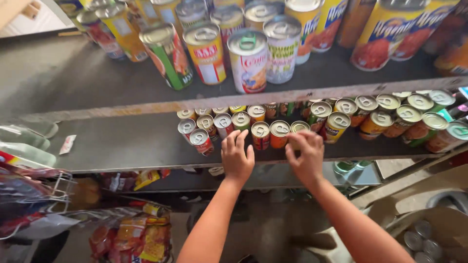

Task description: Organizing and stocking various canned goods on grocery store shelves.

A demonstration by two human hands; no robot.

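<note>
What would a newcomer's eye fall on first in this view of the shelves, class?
Two bare hands, the left hand and the right hand, reach to the front edge of the middle shelf, the right fingers on a can there. Around them stand rows of small ring-pull cans. On the upper shelf stand taller cans with bright yellow, red and green labels.

two hands [237, 158], two shelves [122, 92], dozens of cans [261, 135]

Grey shelf [122, 141], worn pale edge. At 12 o'clock a white can [248, 62] with red and orange print, green can [168, 56] at 11, yellow can [207, 54] with red band beside it. Mid-shelf small cans: red can [261, 135], orange can [279, 134], silver lids. Red-yellow packets [141, 238] at 7.
</note>
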